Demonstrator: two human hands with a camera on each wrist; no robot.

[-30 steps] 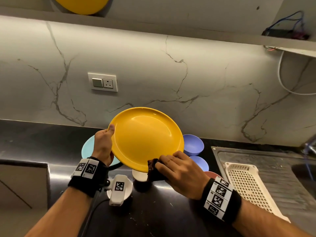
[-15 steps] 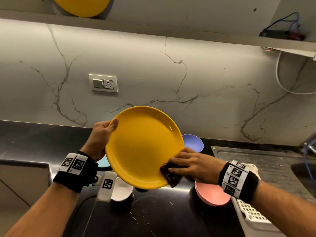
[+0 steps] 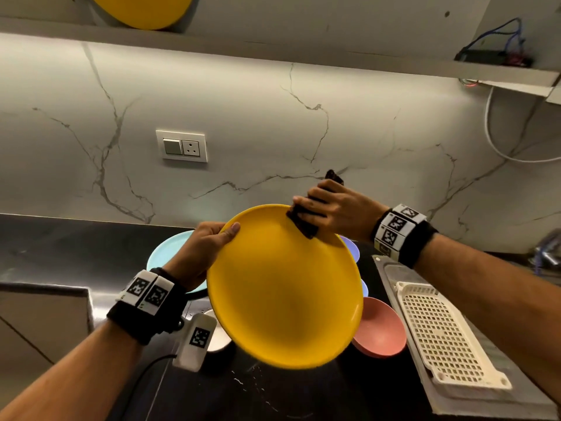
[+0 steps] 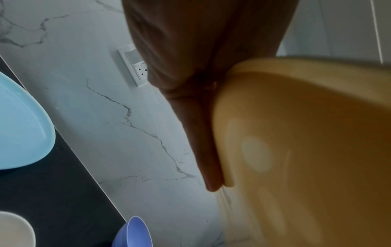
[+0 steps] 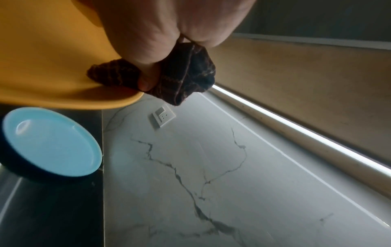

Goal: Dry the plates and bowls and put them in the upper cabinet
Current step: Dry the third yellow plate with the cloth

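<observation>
A yellow plate point(image 3: 282, 287) is held tilted above the black counter, its face toward me. My left hand point(image 3: 209, 247) grips its upper left rim, thumb on the face and fingers point(image 4: 203, 133) behind against the plate's underside point(image 4: 306, 142). My right hand point(image 3: 328, 208) holds a dark checked cloth point(image 3: 303, 223) and presses it on the plate's top rim. In the right wrist view the cloth point(image 5: 186, 78) is folded over the yellow rim point(image 5: 63, 66). Another yellow plate point(image 3: 142, 9) lies on the upper shelf.
On the counter lie a light blue plate point(image 3: 167, 253), a pink bowl point(image 3: 379, 329), purple bowls point(image 3: 352, 250) behind the held plate and a white bowl point(image 3: 217, 341). A white perforated rack point(image 3: 440, 335) sits on the sink drainboard at right. A wall socket point(image 3: 182, 145) is behind.
My right hand has swept the cloth from the plate's lower right edge up to its top rim. The plate has tilted and dropped toward me in my left hand.
</observation>
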